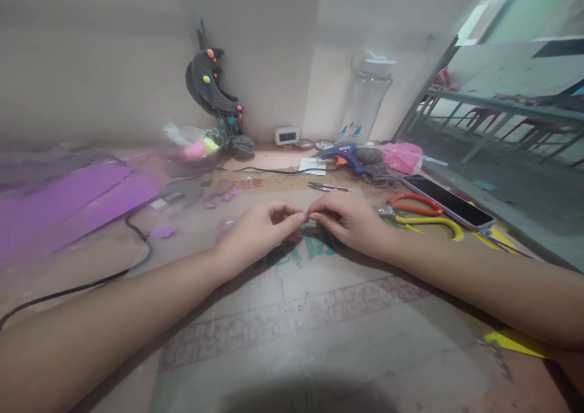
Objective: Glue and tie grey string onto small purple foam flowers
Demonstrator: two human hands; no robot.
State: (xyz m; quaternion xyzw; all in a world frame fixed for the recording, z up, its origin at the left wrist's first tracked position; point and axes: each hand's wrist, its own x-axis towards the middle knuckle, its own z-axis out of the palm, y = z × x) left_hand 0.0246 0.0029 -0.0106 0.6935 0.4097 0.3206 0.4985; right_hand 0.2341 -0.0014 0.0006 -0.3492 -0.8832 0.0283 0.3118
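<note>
My left hand [264,227] and my right hand [351,221] meet above the middle of the worktop, thumbs and index fingertips pinched together. Between the fingertips shows a tiny purple piece [306,219], mostly hidden, which looks like the purple foam or felt lying about. Both hands seem to grip it. Purple flower-shaped cutouts [163,232] lie to the left of my left hand. Just beyond the hands are small thread snips [328,187]. Pliers with red handles [416,204] and a tool with yellow handles [431,223] lie beside my right wrist.
Purple sheets [77,203] and a black cable [82,288] are at left. Along the wall stand a grey crescent ornament [207,84], small clock [287,135] and clear bottle [367,100]. A blue glue gun [349,156], grey yarn [381,173] and phone [449,201] are at right.
</note>
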